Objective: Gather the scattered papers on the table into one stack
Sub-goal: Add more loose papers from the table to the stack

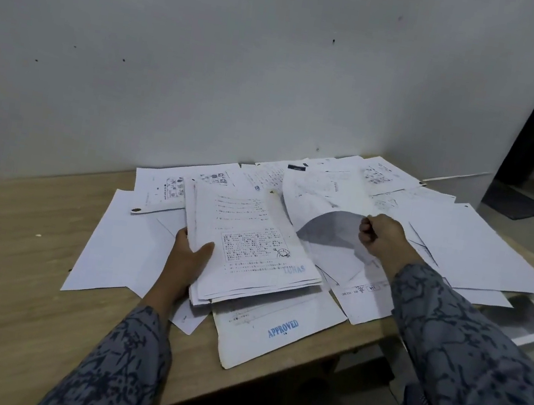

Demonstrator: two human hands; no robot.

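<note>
Papers half gathered, one sheet being lifted

The left hand (190,253) gripped the stack (252,245) by its near edge, thumb on top, likely so new sheets could go on it. The right hand (383,237), just beside the stack, was closed on a curled sheet (325,197), pinching its edge to lift it. The stack looked white, printed and uneven. Loose papers (480,248) lay around both hands on the table (11,233).

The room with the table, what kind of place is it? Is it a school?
Hard to say for sure. It looks like a plain workroom or office corner: a wooden table against a bare, marked wall, covered in printed worksheets, one sheet stamped APPROVED. The worksheets hint at schoolwork, but no classroom things show.
</note>
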